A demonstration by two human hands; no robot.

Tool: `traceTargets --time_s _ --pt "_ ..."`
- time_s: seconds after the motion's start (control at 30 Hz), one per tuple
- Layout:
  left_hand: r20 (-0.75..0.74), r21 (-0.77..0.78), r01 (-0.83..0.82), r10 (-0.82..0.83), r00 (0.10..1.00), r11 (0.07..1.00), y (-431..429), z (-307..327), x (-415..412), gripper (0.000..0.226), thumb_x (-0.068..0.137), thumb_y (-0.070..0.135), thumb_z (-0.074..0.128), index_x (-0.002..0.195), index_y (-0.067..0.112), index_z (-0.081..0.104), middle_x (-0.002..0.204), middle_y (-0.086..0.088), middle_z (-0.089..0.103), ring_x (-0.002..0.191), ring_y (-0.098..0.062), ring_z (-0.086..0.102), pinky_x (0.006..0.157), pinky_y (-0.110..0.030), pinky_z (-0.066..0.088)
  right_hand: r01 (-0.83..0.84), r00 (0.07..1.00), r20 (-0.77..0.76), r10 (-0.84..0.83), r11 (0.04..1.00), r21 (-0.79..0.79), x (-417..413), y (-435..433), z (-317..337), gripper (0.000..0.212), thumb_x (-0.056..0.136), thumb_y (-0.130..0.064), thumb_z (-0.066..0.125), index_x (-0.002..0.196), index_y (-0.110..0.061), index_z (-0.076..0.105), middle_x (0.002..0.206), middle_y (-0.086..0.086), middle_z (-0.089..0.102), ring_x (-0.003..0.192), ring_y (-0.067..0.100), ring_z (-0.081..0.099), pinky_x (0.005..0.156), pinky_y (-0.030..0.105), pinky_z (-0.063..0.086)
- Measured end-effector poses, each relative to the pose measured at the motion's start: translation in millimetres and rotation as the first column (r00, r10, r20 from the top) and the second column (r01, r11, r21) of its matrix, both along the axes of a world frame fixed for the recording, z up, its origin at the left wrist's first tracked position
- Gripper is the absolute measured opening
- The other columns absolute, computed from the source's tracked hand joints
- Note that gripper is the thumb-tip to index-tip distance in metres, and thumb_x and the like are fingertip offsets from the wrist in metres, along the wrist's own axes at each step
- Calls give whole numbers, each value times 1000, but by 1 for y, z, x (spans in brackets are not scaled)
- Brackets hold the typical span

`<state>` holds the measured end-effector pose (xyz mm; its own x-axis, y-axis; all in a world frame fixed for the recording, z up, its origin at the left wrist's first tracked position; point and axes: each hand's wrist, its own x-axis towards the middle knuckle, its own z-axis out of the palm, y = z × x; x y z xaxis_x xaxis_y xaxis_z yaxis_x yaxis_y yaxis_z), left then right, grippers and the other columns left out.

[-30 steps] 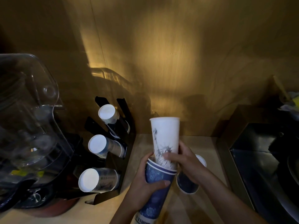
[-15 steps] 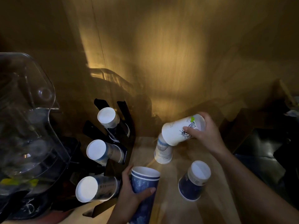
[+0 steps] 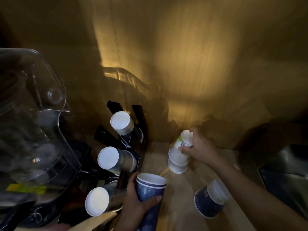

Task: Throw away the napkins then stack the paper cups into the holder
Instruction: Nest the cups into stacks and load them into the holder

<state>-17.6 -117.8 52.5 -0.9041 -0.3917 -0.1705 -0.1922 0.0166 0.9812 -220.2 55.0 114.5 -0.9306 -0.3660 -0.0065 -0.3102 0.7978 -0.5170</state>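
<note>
Paper stock in the holder: the black slotted cup holder (image 3: 138,117) at the left of the counter carries three rows of nested cups lying on their sides, white bottoms facing out: a top row of white paper cups (image 3: 120,122), a middle row of white paper cups (image 3: 109,158) and a bottom row of white paper cups (image 3: 98,200).
Napkins: none visible anywhere in the head view, so I judge that part finished, though the bin is out of sight.
Left hand: the left hand (image 3: 138,202) wraps its grip closed around a dark blue patterned stack of paper cups (image 3: 150,192), mouth up, just beside the bottom row.
Right hand: the right hand (image 3: 198,150) pinches a white printed paper cup (image 3: 182,145) upside down, seemingly lowering it onto a second white paper cup (image 3: 177,166) that stands inverted on the pale wooden counter (image 3: 180,214); the blur hides whether the two are seated together.
Loose cup: a dark blue paper cup with a white bottom (image 3: 210,199) stands upside down on the counter, near the right forearm, untouched.
Surroundings: a clear plastic blender cover (image 3: 33,114) fills the left side.
Progress: roughly midway through stacking by my reading. Cups are being gathered by kind; the blue stack, the white pair and the loose blue cup are not yet in the holder.
</note>
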Motion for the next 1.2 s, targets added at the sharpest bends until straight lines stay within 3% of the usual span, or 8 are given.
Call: traceTargets --time_s 0.13,0.33,0.47,0.57,0.67,0.77,0.97,1.2 --pt "19 10 12 -12 1000 1000 -3 -1 -4 95 54 7 88 123 35 30 121 13 48 107 -7 52 83 -19 42 -169 985 6 171 968 186 2 -5 -27 44 83 -31 62 116 -9 42 114 18 48 94 35 55 73 41 46" --pt "25 -3 66 -66 998 998 -2 7 -11 87 49 26 87 114 44 32 121 21 44 107 3 48 83 -18 41 -215 976 -17 219 970 114 0 2 -35 38 82 -27 64 109 -8 46 109 17 50 93 36 53 74 44 47" --pt "42 -19 88 -87 995 996 1 10 -19 85 57 20 88 115 45 31 119 20 46 106 -3 50 89 -24 41 -200 980 8 201 970 134 1 3 -30 34 84 -28 61 110 -10 49 117 17 51 105 36 51 82 43 45" --pt "37 -46 93 -91 995 995 6 16 -25 89 57 17 88 120 38 30 115 20 49 101 1 53 78 -7 44 -149 981 -75 177 947 284 4 3 -22 34 86 -32 57 116 -17 53 138 13 40 124 32 39 95 43 31" --pt "28 -45 90 -88 996 995 12 22 -31 83 57 15 87 117 34 33 107 25 47 90 13 49 65 2 42 -123 992 -21 121 976 -179 19 0 -5 9 83 -19 64 91 -19 68 107 6 62 99 20 57 86 39 40" --pt "50 17 94 -95 994 995 18 24 -34 72 59 17 86 106 38 37 105 18 51 91 4 52 65 -10 43 -123 936 221 275 842 -526 41 -1 14 7 78 -17 70 74 -22 72 81 1 69 76 9 62 72 30 48" --pt "40 74 127 -130 991 989 28 27 -31 75 48 40 89 105 43 40 114 3 57 101 -15 61 88 -41 54 -254 834 313 454 820 -513 75 -1 18 8 78 -25 70 83 -31 72 84 -14 71 85 3 63 74 16 47" --pt "-30 59 212 -210 977 976 28 29 -23 67 47 45 82 104 51 49 113 4 62 95 -8 65 81 -35 57 -209 851 310 423 816 -540 96 -1 14 31 91 -17 54 62 -29 56 63 -10 54 58 -3 47 56 13 37"
